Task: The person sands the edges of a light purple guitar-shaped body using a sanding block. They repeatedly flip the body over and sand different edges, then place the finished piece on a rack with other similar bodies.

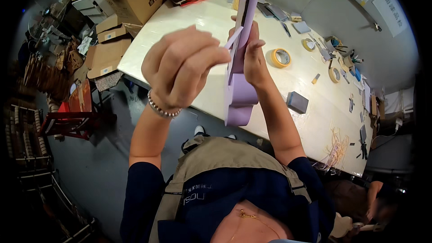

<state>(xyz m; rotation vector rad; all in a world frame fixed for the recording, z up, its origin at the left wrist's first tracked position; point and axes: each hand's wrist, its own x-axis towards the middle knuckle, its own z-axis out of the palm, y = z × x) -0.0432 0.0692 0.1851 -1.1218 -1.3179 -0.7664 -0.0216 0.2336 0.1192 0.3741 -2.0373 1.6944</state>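
Head view: a cream table (166, 22) bears a yellow tape roll (281, 58) and grey block (297, 102), with grey floor (103, 166) below. Over its near edge a lilac guitar (243, 92) is held edge-on, long axis near-vertical, neck pointing away. The right hand (254, 63) is wrapped around its neck; the raised left hand (182, 65) pinches a thin strip (233, 38), fingers curled.

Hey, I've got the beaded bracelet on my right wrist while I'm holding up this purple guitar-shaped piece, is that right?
Not quite: the head view shows the beaded bracelet on your left wrist, not the right. You are holding up the purple guitar-shaped piece.
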